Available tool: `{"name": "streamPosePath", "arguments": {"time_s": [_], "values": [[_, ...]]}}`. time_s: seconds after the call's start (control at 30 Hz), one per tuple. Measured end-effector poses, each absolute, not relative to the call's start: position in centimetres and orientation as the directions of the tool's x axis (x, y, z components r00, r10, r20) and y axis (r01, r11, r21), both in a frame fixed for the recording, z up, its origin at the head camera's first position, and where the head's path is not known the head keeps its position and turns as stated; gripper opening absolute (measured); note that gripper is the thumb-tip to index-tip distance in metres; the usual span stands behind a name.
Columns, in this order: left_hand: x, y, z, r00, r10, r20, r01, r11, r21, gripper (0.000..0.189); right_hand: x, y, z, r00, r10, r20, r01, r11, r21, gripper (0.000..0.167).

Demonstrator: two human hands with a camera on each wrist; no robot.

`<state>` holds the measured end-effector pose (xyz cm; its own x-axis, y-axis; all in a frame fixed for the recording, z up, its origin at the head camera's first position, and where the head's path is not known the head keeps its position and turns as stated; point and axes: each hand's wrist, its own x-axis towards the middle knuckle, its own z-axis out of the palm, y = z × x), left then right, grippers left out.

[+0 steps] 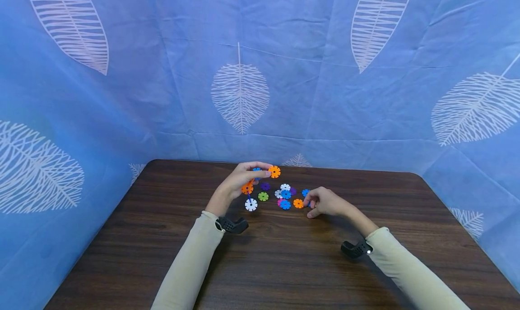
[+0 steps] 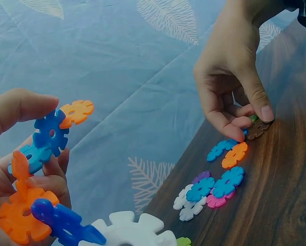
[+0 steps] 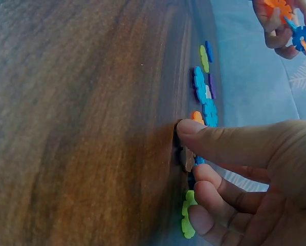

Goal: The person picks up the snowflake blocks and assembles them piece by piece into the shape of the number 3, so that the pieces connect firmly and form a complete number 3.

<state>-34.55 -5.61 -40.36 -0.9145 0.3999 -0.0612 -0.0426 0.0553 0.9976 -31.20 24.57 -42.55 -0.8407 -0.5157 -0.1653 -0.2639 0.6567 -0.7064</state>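
My left hand [image 1: 243,177] holds a chain of notched plastic snowflake discs above the table. In the left wrist view, its thumb and fingers pinch a blue disc [image 2: 50,134] that has an orange disc [image 2: 77,113] at its tip. Lower links include another orange disc [image 2: 27,215], a dark blue disc [image 2: 66,223] and a white disc [image 2: 135,230]. On the tabletop, my right hand [image 1: 329,202] has its thumb and curled fingers about a brown disc [image 2: 258,130], which its fingers partly cover. A light green disc [image 3: 188,215] lies beside those fingers in the right wrist view.
Several loose discs lie between the hands, among them a blue disc [image 1: 285,205], an orange disc [image 1: 298,203], a green disc [image 1: 263,196] and a purple disc [image 1: 265,186]. The dark wooden table [image 1: 280,265] ends at a blue leaf-patterned cloth [image 1: 284,98].
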Motion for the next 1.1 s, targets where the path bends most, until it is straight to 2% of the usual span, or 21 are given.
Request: {"name": "streamPosePath", "arguments": {"time_s": [0.4,0.67,0.9,1.1], "values": [[-34.5,-5.7,-40.2,-0.916,0.397,-0.051,-0.029,0.061,0.998,0.03,-31.1,24.1,-42.5,-0.852,-0.492,-0.18,-0.257,0.691,-0.675,0.019],[-34.5,-5.8,-40.2,-0.915,0.399,-0.061,-0.04,0.059,0.997,0.029,-31.2,24.0,-42.5,-0.844,-0.511,-0.164,-0.253,0.648,-0.719,0.023],[-34.5,-5.8,-40.3,-0.916,0.396,-0.063,-0.045,0.055,0.997,0.029,-31.3,23.7,-42.5,-0.828,-0.541,-0.145,-0.269,0.611,-0.744,0.018],[-34.6,-5.7,-40.4,-0.917,0.394,-0.059,-0.042,0.051,0.998,0.029,-31.4,23.2,-42.2,-0.835,-0.529,-0.156,-0.224,0.584,-0.78,0.014]]}}
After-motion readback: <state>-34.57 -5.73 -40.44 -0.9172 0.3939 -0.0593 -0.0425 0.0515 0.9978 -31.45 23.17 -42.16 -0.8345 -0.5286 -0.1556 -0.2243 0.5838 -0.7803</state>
